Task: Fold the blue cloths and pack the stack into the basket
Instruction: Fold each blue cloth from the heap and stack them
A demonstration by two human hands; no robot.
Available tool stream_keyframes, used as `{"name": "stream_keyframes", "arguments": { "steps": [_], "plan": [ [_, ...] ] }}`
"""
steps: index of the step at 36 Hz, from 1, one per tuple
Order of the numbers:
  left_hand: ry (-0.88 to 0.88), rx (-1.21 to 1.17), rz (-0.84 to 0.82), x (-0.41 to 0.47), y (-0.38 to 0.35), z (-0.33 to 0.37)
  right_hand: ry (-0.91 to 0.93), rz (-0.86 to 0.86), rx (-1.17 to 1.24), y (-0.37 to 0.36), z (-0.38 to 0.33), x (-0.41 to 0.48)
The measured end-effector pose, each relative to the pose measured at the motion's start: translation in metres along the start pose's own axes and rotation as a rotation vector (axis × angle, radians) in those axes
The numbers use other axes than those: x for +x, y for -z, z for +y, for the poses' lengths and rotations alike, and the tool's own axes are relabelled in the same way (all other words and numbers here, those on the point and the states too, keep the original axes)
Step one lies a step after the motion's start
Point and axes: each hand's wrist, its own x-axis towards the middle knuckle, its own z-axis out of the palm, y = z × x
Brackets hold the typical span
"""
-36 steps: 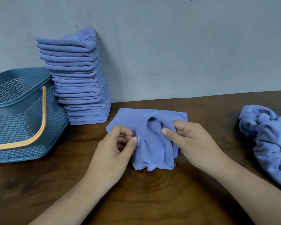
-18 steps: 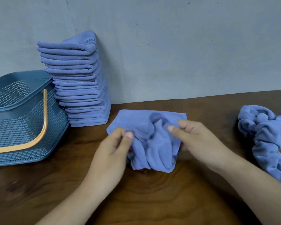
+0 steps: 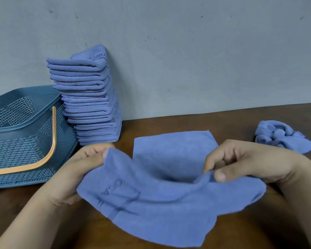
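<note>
A blue cloth (image 3: 162, 198) hangs spread between my two hands above the brown table (image 3: 241, 121), its near edge drooping toward me and its far part lying on the wood. My left hand (image 3: 79, 169) pinches the cloth's left corner. My right hand (image 3: 241, 162) pinches its right edge between thumb and fingers. A tall stack of folded blue cloths (image 3: 90, 101) leans against the wall at the back left. The blue mesh basket (image 3: 25, 137) with an orange handle sits just left of the stack.
A crumpled heap of unfolded blue cloths (image 3: 280, 137) lies at the right side of the table. A grey wall (image 3: 187, 60) closes off the back edge of the table.
The bunched cloth has been pulled open and lifted toward me. Both hands moved apart and nearer the camera, each holding a side of it.
</note>
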Motion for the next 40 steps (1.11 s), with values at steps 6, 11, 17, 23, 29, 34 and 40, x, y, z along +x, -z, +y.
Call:
{"name": "stream_keyframes", "arguments": {
  "steps": [6, 11, 17, 23, 29, 34, 40],
  "plan": [
    [0.237, -0.008, -0.338, 0.003, 0.016, -0.024, -0.155, 0.172, -0.181, -0.002, 0.009, 0.016],
    [0.137, 0.362, -0.093, 0.016, -0.006, -0.050, -0.339, 0.657, -0.777, -0.001, 0.041, 0.041],
    [-0.058, 0.859, -0.107, 0.019, -0.018, -0.078, -0.541, 0.496, -1.041, 0.001, 0.083, 0.065],
    [-0.109, 1.042, -0.187, 0.019, -0.014, -0.073, -0.514, 0.642, -1.024, 0.038, 0.111, 0.103],
    [-0.010, 1.132, -0.343, 0.018, -0.008, -0.062, -0.533, 0.671, -1.021, 0.073, 0.107, 0.134],
    [0.123, 1.185, -0.255, 0.014, 0.001, -0.049, -0.414, 0.768, -1.021, 0.095, 0.114, 0.147],
    [0.390, 1.476, -0.130, 0.010, 0.025, -0.021, 0.076, 1.081, -1.119, 0.099, 0.107, 0.140]
  ]
}}
